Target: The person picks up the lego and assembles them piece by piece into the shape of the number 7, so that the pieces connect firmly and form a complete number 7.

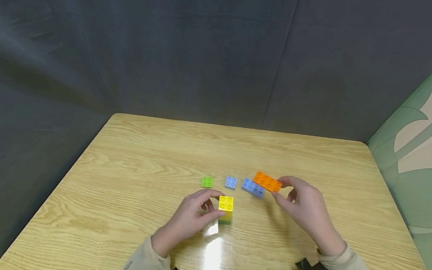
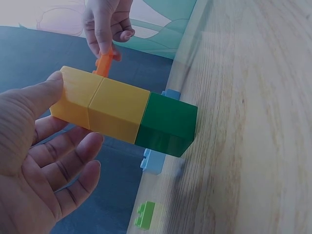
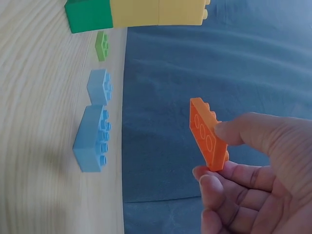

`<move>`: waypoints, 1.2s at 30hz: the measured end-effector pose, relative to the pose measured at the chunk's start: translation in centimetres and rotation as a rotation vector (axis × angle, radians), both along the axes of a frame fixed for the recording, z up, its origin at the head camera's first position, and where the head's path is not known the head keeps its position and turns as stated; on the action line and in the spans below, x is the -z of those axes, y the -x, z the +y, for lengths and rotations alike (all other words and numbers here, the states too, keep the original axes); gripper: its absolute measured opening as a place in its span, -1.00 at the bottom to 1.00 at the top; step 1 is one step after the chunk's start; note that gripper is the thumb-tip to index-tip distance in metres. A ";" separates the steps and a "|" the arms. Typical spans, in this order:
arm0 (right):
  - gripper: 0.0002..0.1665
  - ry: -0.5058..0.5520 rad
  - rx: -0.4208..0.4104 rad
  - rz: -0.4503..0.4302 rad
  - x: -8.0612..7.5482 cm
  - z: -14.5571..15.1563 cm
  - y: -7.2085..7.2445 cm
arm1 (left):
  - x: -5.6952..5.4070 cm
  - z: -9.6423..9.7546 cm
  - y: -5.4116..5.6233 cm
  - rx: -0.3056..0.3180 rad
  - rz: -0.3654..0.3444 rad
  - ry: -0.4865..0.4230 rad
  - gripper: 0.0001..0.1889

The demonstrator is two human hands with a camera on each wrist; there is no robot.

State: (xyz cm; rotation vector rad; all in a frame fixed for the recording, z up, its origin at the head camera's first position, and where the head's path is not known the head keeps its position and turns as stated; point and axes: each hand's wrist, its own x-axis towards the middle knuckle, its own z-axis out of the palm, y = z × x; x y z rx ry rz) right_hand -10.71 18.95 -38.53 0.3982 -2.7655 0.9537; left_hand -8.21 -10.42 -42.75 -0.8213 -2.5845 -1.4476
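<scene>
My left hand (image 1: 190, 215) grips the top of a small upright tower, thumb and fingers on opposite sides of its upper yellow block (image 2: 75, 97). Beneath that come a second yellow block (image 2: 119, 108) and a dark green block (image 2: 168, 122), right at the tabletop. Between thumb and fingers, my right hand (image 1: 304, 204) pinches one end of a flat orange building brick (image 1: 267, 181), studs up and hollow underside showing in the right wrist view. The orange brick is held above the table and overlaps a long blue brick (image 1: 253, 188) in the head view.
A small blue brick (image 1: 230, 182) and a thin light green brick (image 1: 207, 182) lie in a row left of the long blue one, on the wooden table (image 1: 154, 156). A dark curtain (image 1: 206, 55) hangs behind; a green patterned panel (image 1: 423, 187) stands at the right.
</scene>
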 end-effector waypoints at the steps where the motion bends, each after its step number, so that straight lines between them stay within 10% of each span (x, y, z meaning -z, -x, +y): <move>1: -0.63 0.006 -0.006 0.001 -0.1 -0.1 0.0 | 0.0 0.0 0.0 0.001 0.001 -0.002 -0.59; 36: -0.60 0.111 -0.282 0.066 -0.9 -3.2 -0.8 | -0.1 -0.2 0.1 0.025 -0.024 -0.005 -0.60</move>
